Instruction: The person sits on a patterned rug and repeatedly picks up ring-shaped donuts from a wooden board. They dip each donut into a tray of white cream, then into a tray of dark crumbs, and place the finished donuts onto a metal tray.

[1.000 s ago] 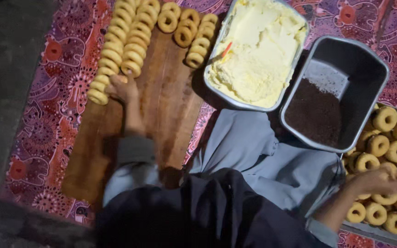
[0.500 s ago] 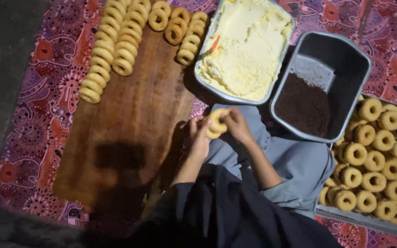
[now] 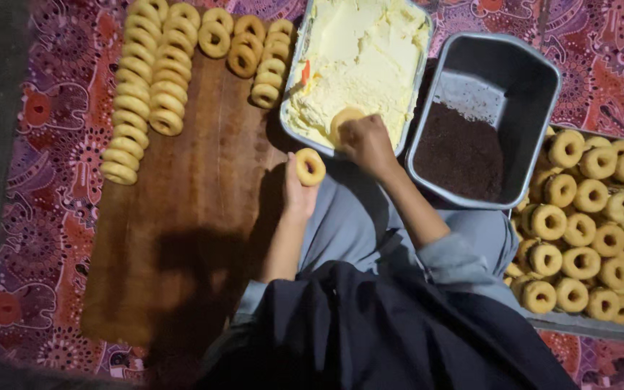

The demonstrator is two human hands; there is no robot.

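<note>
Left hand (image 3: pixel 299 189) gripping ring doughnut half (image 3: pixel 310 167) at frame centre, right hand (image 3: pixel 367 143) at 1 o'clock pressing second half (image 3: pixel 344 119) into cream tray (image 3: pixel 359 54), chocolate sprinkle tub (image 3: pixel 485 115) at 3 o'clock, wooden board (image 3: pixel 189 209) at 9 o'clock

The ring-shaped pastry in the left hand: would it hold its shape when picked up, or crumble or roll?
The pastry ring probably stays stiff: the left hand holds it upright by its edge without sagging. It seems light, pinched by fingertips alone. On edge it might roll, yet the rows on the wooden board lean on one another and stay put.
</note>
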